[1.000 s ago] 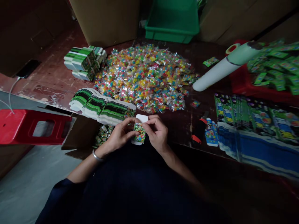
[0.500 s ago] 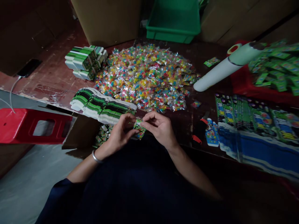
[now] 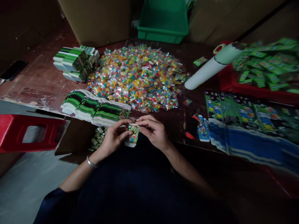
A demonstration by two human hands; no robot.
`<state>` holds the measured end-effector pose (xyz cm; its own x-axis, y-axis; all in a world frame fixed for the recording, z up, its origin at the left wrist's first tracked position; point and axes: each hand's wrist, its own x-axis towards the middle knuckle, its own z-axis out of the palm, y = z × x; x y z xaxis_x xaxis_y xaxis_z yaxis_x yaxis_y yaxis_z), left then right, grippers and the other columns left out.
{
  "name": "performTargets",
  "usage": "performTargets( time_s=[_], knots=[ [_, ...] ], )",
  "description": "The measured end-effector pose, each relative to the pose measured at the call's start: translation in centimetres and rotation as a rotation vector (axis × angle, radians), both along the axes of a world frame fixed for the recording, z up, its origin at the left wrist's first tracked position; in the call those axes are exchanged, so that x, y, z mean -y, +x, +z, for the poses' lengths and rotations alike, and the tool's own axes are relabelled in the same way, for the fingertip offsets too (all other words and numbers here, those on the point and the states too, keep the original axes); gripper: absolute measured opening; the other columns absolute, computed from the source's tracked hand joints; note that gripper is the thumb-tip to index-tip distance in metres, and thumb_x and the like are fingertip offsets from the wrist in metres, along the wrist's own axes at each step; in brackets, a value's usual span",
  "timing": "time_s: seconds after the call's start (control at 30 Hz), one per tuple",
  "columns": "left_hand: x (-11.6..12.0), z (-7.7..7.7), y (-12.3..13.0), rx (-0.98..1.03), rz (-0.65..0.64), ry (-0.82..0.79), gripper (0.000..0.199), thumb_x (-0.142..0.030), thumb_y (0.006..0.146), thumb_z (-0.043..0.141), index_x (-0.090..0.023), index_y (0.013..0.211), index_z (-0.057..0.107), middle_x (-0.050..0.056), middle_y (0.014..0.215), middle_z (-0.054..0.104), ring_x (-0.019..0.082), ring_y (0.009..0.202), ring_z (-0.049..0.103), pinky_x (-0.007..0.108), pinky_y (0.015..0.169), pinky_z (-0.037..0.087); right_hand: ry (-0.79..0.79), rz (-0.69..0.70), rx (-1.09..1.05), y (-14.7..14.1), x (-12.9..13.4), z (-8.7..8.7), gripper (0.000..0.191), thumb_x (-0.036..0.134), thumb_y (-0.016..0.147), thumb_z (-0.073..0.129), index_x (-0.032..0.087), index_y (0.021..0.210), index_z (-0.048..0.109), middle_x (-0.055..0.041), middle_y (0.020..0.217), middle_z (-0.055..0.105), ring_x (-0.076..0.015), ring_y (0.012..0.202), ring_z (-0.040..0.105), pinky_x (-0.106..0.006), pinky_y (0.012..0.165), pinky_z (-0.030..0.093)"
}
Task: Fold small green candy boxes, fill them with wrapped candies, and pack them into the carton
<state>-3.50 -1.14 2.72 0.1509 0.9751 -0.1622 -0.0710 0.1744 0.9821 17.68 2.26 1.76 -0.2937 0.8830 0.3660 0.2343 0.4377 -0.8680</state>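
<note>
Red stool [image 3: 14,132], green tub [image 3: 161,35]; pale cylinder [image 3: 205,71]

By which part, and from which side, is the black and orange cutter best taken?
Probably by the black middle of the cutter, from the near side with the right hand: its body points away from the person, and what looks like a blade shows beyond its far end.

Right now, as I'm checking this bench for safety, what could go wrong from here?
The small printed carton, held by the left hand, might slip and drop. The loosely heaped candy packets might slide onto the row of cartons close by. What looks like a cutter, near the edge of the table, might get knocked off.
</note>
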Motion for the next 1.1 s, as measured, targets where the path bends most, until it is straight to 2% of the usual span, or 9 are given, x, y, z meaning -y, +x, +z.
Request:
performTargets(
  time_s=[0.13,0.2,0.33,0.4,0.47,0.63,0.83,0.97,1.1],
  knots=[
    [-0.7,-0.3,-0.5,-0.061,0.079,-0.006,0.040,-0.035,0.072,0.092,-0.019,0.088,0.059,-0.002,0.083,0.060,0.011,0.074,0.059,0.021,0.066,0.052,0.064,-0.354,0.271,3.3,-2.8,-2.6,0.015,0.033,0.097,0.069,0.024,0.108,0.072,-0.0085,0.106,0.075,-0.0232,0.090,0.072,-0.038,0.076,0.063],
    [-1.0,-0.5,-0.7,-0.109,0.100,-0.011,0.041,-0.035,0.073,0.091,-0.019,0.087,0.055,-0.003,0.084,0.057,0.011,0.075,0.058,0.020,0.067,0.051,0.118,-0.352,0.420,4.0,-4.3,-3.7,0.015,0.029,0.094,0.072,0.022,0.108,0.070,-0.0096,0.106,0.075,-0.0257,0.091,0.071,-0.042,0.080,0.063],
    [-1.0,-0.6,-0.7,-0.038,0.103,-0.064,0.048,-0.036,0.077,0.085,-0.021,0.112,0.055,0.003,0.108,0.063,0.016,0.089,0.063,0.025,0.073,0.057,0.226,-0.312,0.624,3.0,-5.7,-5.0,0.025,0.029,0.090,0.078,0.021,0.112,0.070,-0.0131,0.113,0.074,-0.0316,0.105,0.070,-0.045,0.088,0.061],
    [-0.9,-0.6,-0.8,0.017,0.064,-0.115,0.058,-0.037,0.077,0.084,-0.022,0.124,0.055,0.007,0.122,0.064,0.019,0.096,0.066,0.030,0.075,0.060,0.244,-0.338,0.653,2.5,-5.9,-5.2,0.010,0.025,0.095,0.071,0.020,0.103,0.073,-0.0130,0.109,0.075,-0.0298,0.100,0.072,-0.042,0.083,0.061],
    [-0.8,-0.7,-0.8,0.048,0.008,-0.158,0.059,-0.036,0.077,0.083,-0.022,0.128,0.057,0.008,0.125,0.066,0.021,0.097,0.067,0.032,0.080,0.060,0.250,-0.370,0.603,2.6,-6.0,-5.1,0.012,0.022,0.099,0.064,0.021,0.095,0.075,-0.0111,0.104,0.077,-0.0259,0.093,0.074,-0.038,0.081,0.060],
    [-1.1,-1.3,-0.3,-0.009,-0.105,-0.128,0.030,-0.038,0.087,0.076,-0.016,0.105,0.067,0.004,0.100,0.072,0.019,0.093,0.065,0.029,0.084,0.054,0.254,-0.519,0.373,4.4,-5.8,-3.4,0.015,0.028,0.099,0.066,0.023,0.098,0.080,-0.0079,0.099,0.079,-0.0233,0.091,0.076,-0.037,0.087,0.060],
    [-1.1,-1.0,1.4,-0.068,-0.182,-0.028,0.035,-0.033,0.089,0.076,-0.017,0.117,0.062,0.008,0.112,0.073,0.022,0.101,0.068,0.032,0.089,0.054,0.097,-0.538,-0.001,3.3,-3.6,1.3,0.013,0.037,0.093,0.075,0.023,0.093,0.077,-0.0011,0.087,0.080,-0.0190,0.074,0.075,-0.033,0.071,0.061],
    [-1.0,-0.4,1.7,-0.085,-0.188,0.015,0.030,-0.034,0.095,0.071,-0.018,0.117,0.062,0.008,0.114,0.072,0.021,0.102,0.068,0.032,0.091,0.054,0.143,-0.404,0.071,1.2,-2.1,3.5,0.009,0.032,0.095,0.073,0.025,0.092,0.077,0.0001,0.086,0.079,-0.0175,0.074,0.073,-0.033,0.073,0.061],
    [-0.9,-0.5,1.8,-0.039,-0.153,0.012,0.028,-0.036,0.094,0.073,-0.018,0.112,0.063,0.008,0.111,0.072,0.021,0.103,0.068,0.031,0.093,0.053,0.291,-0.310,0.244,0.1,-1.9,3.6,0.012,0.027,0.096,0.073,0.026,0.085,0.076,-0.0024,0.088,0.077,-0.0215,0.087,0.071,-0.041,0.086,0.060]
  ],
)
